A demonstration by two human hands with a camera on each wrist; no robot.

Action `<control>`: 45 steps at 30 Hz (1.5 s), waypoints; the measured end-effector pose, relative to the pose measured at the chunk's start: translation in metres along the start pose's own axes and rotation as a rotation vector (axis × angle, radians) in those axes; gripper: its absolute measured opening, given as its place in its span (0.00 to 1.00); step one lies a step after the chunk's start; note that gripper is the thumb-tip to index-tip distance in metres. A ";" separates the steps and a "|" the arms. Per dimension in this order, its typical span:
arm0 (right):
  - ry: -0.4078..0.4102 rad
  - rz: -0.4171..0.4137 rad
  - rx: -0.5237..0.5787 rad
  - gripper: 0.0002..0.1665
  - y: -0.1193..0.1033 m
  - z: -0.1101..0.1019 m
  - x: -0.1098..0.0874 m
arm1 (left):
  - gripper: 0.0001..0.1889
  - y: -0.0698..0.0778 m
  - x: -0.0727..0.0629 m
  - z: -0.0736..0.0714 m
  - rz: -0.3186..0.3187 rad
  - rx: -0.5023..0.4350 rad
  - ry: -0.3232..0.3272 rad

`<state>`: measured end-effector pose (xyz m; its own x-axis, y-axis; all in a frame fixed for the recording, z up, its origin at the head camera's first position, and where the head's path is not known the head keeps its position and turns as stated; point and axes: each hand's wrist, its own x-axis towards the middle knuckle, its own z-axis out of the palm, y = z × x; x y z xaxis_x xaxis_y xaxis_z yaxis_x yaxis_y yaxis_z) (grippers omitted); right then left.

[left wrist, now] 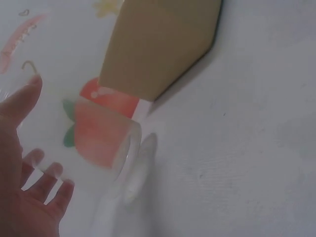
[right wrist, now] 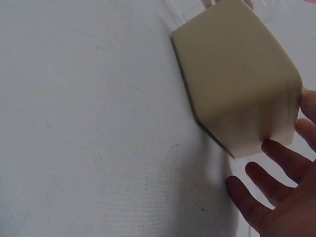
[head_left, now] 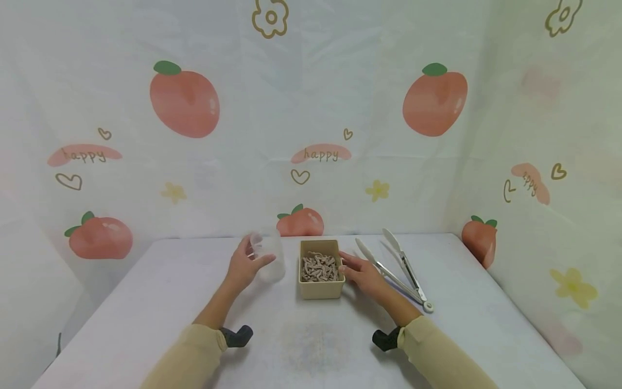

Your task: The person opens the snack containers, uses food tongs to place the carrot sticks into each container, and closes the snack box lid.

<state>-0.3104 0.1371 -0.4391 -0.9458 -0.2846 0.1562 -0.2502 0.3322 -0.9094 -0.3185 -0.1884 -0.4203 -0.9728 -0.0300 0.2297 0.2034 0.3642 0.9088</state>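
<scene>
Here, left hand (head_left: 244, 266) grips a barely visible cup (head_left: 275, 270); right hand (head_left: 363, 275), fingers apart, touches a box (head_left: 322, 291).

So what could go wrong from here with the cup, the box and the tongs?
The left hand holds a smooth clear cup, which could slip or knock against the box close beside it. The box has no lid on, so if the right hand at its side tips it, the loose brownish pieces might spill. The tongs lie close to the right wrist and may get bumped.
</scene>
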 end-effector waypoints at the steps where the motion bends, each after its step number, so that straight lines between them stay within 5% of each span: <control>1: 0.001 0.004 0.003 0.30 0.000 0.000 0.000 | 0.40 0.000 -0.001 0.002 0.003 -0.009 -0.005; 8: -0.010 -0.001 -0.011 0.29 -0.029 -0.001 -0.013 | 0.39 0.002 -0.004 0.009 0.044 -0.039 -0.028; 15: 0.006 0.002 -0.009 0.30 0.001 0.001 0.000 | 0.42 0.003 -0.010 0.015 0.037 -0.061 -0.057; 36: 0.020 0.012 0.006 0.29 0.001 0.003 -0.001 | 0.41 0.002 -0.016 0.023 -0.001 -0.015 -0.100; 45: 0.002 0.004 -0.005 0.29 -0.030 0.002 -0.014 | 0.41 0.002 -0.016 0.024 0.013 0.035 -0.114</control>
<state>-0.2888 0.1291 -0.4151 -0.9472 -0.2815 0.1532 -0.2472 0.3376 -0.9082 -0.3048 -0.1646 -0.4306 -0.9769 0.0802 0.1981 0.2136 0.3967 0.8928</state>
